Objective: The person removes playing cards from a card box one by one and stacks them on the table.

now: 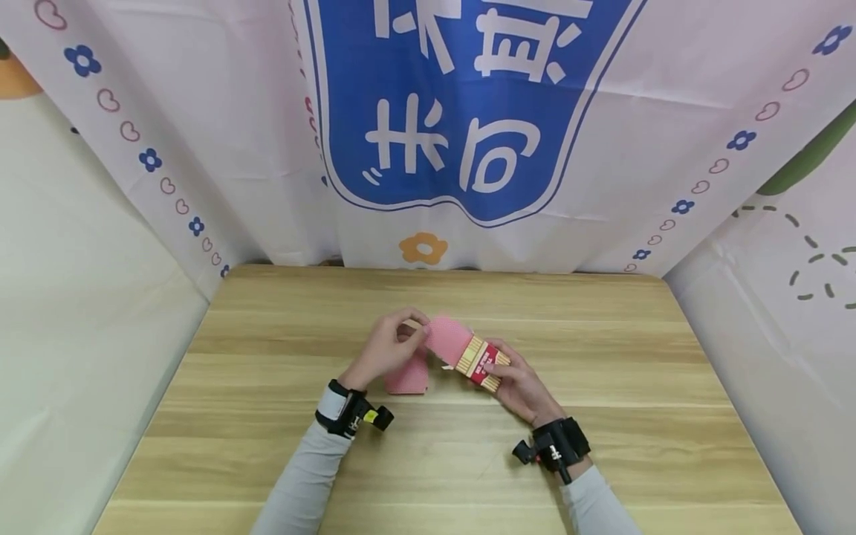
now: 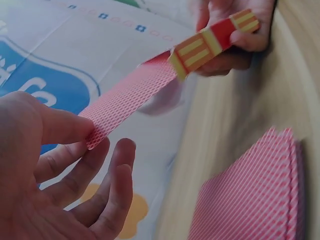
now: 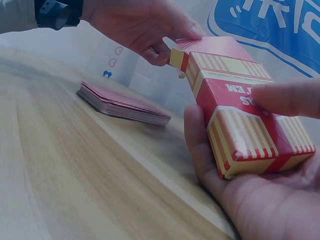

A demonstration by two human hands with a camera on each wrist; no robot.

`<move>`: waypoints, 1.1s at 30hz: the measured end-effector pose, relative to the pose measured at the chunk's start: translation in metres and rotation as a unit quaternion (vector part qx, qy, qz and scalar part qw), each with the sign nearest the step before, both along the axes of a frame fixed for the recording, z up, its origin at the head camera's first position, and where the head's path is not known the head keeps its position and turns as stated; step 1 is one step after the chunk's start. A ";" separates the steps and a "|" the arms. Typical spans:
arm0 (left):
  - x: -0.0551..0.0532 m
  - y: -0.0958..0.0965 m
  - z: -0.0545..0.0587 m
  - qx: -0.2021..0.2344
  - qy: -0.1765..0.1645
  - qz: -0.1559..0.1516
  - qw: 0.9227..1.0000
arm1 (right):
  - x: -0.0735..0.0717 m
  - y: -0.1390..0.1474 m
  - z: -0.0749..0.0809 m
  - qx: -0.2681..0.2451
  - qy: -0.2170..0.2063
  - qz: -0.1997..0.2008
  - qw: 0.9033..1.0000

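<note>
The left grip is pinched; just below it, a playing-card stack sits on the bench. Rightward, its pinched pink-backed card enters the card box, clasped by the right grip; keeping both aligned should spare edges.

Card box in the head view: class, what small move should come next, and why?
Probably the left grip should draw the pink card straight out: it pinches the card's protruding end, the right grip holds the card box, and a similarly patterned stack lies on the table.
</note>
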State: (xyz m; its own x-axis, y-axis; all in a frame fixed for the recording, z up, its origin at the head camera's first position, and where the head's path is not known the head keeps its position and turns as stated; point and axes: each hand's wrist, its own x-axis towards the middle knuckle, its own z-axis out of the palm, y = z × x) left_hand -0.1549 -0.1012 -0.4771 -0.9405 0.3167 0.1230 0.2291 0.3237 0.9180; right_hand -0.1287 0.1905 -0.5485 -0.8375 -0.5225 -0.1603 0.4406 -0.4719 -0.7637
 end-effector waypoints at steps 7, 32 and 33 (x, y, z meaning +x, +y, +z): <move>-0.006 -0.018 0.004 0.034 -0.023 0.009 0.999 | 0.000 0.000 0.000 -0.002 0.001 0.003 1.000; -0.020 -0.040 -0.020 -0.171 -0.039 0.020 0.984 | -0.005 -0.001 0.000 0.013 -0.003 -0.005 1.000; -0.020 -0.039 -0.021 -0.180 -0.036 0.023 0.983 | -0.004 0.000 -0.001 0.013 -0.002 -0.006 1.000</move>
